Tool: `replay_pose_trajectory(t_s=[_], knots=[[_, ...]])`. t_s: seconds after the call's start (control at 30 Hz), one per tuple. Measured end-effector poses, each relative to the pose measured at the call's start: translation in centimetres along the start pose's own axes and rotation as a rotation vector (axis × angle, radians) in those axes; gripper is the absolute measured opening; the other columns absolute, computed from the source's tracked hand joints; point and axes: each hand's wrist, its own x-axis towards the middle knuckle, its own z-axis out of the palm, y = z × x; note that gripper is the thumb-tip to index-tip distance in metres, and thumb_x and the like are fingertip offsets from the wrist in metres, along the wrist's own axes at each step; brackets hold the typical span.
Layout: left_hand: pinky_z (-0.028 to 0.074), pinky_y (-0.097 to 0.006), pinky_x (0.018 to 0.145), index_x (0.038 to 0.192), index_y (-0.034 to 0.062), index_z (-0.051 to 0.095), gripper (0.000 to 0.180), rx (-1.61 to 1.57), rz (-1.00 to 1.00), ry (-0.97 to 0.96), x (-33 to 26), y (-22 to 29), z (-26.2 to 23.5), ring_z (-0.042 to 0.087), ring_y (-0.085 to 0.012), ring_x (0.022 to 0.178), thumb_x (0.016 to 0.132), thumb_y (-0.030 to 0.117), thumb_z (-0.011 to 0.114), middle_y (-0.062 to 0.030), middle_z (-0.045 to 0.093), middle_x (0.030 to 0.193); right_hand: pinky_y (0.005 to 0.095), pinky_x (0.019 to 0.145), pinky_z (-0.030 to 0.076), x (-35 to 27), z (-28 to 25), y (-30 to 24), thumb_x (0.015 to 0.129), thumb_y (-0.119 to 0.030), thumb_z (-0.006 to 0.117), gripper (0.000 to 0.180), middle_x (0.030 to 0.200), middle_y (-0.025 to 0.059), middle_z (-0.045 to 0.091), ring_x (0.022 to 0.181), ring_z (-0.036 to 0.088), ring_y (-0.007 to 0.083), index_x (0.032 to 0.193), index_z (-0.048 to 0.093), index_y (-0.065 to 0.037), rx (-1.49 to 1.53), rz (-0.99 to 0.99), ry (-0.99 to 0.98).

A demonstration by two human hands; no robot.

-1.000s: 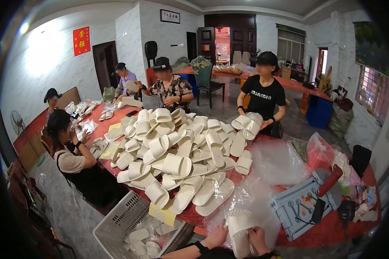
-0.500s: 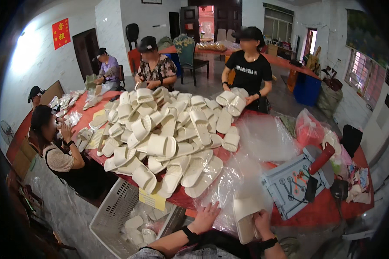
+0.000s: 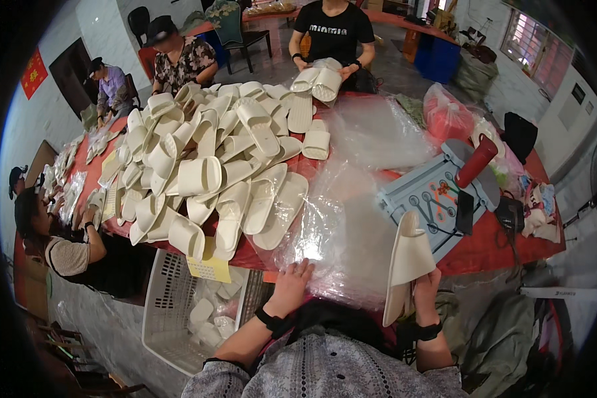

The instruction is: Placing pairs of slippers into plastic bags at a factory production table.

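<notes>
My left hand [image 3: 292, 286] lies with outstretched fingers on the near edge of a stack of clear plastic bags [image 3: 341, 232]. To the right, over the table's front edge, my right hand [image 3: 427, 289] grips a cream slipper [image 3: 410, 260], held upright with its broad strap facing me. A second sole edge shows behind it, but I cannot tell whether it is a separate slipper. A big heap of loose cream slippers [image 3: 199, 178] covers the table left of the bags.
Below the heap stands a light plastic crate [image 3: 162, 312] holding bagged slippers. Right of the bags lies a grey-blue folding stand [image 3: 418, 192] with a red cup [image 3: 476, 161] and a phone [image 3: 465, 212]. Across the red table [image 3: 511, 255], a person in black [image 3: 333, 33] holds bagged slippers.
The view has tilted downward. My right hand has carried the slipper rightward, from over the bags to beside them. My left hand stays on the bags.
</notes>
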Motion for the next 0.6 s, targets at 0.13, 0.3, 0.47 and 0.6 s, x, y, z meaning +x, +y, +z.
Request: replay_pose_trajectory(t_s=[0.13,0.3,0.47,0.6], knots=[[0.048,-0.048,0.090,0.127,0.0115,0.059,0.052,-0.119,-0.020,0.031,0.8,0.8,-0.4,0.053,-0.0341,0.114,0.076,0.016,0.068,-0.0143,0.053,0.138,0.0256,0.077,0.048,-1.0,1.4,-1.6,0.095,-0.015,0.060,0.022,0.096,0.0020,0.070,0.087,0.061,0.0082,0.103,0.068,0.004,0.002,-0.061,-0.047],[0.050,-0.047,0.087,0.124,0.0124,0.061,0.045,-0.173,0.042,0.085,3.2,1.1,0.0,0.056,-0.0358,0.110,0.081,0.024,0.064,-0.0162,0.056,0.132,0.0268,0.073,0.049,-2.5,2.6,-0.5,0.090,-0.014,0.065,0.019,0.089,0.0003,0.070,0.083,0.060,0.0065,0.101,0.068,0.001,-0.259,-0.012,-0.532],[0.049,-0.041,0.092,0.127,0.0084,0.059,0.044,-0.611,0.124,0.130,3.3,1.2,4.2,0.057,-0.0325,0.112,0.090,0.033,0.058,-0.0166,0.058,0.129,0.0284,0.070,0.050,-3.0,8.2,-2.6,0.090,-0.013,0.064,0.019,0.086,0.0018,0.070,0.079,0.060,0.0079,0.100,0.069,0.002,-0.096,0.203,-0.687],[0.044,-0.036,0.102,0.127,0.0065,0.058,0.048,-0.522,0.356,0.288,3.6,2.1,3.8,0.055,-0.0284,0.119,0.089,0.035,0.065,-0.0150,0.057,0.129,0.0309,0.071,0.050,-1.4,8.1,2.0,0.093,-0.017,0.063,0.024,0.084,0.0044,0.070,0.078,0.062,0.0115,0.099,0.068,0.005,-0.372,0.159,-0.556]])
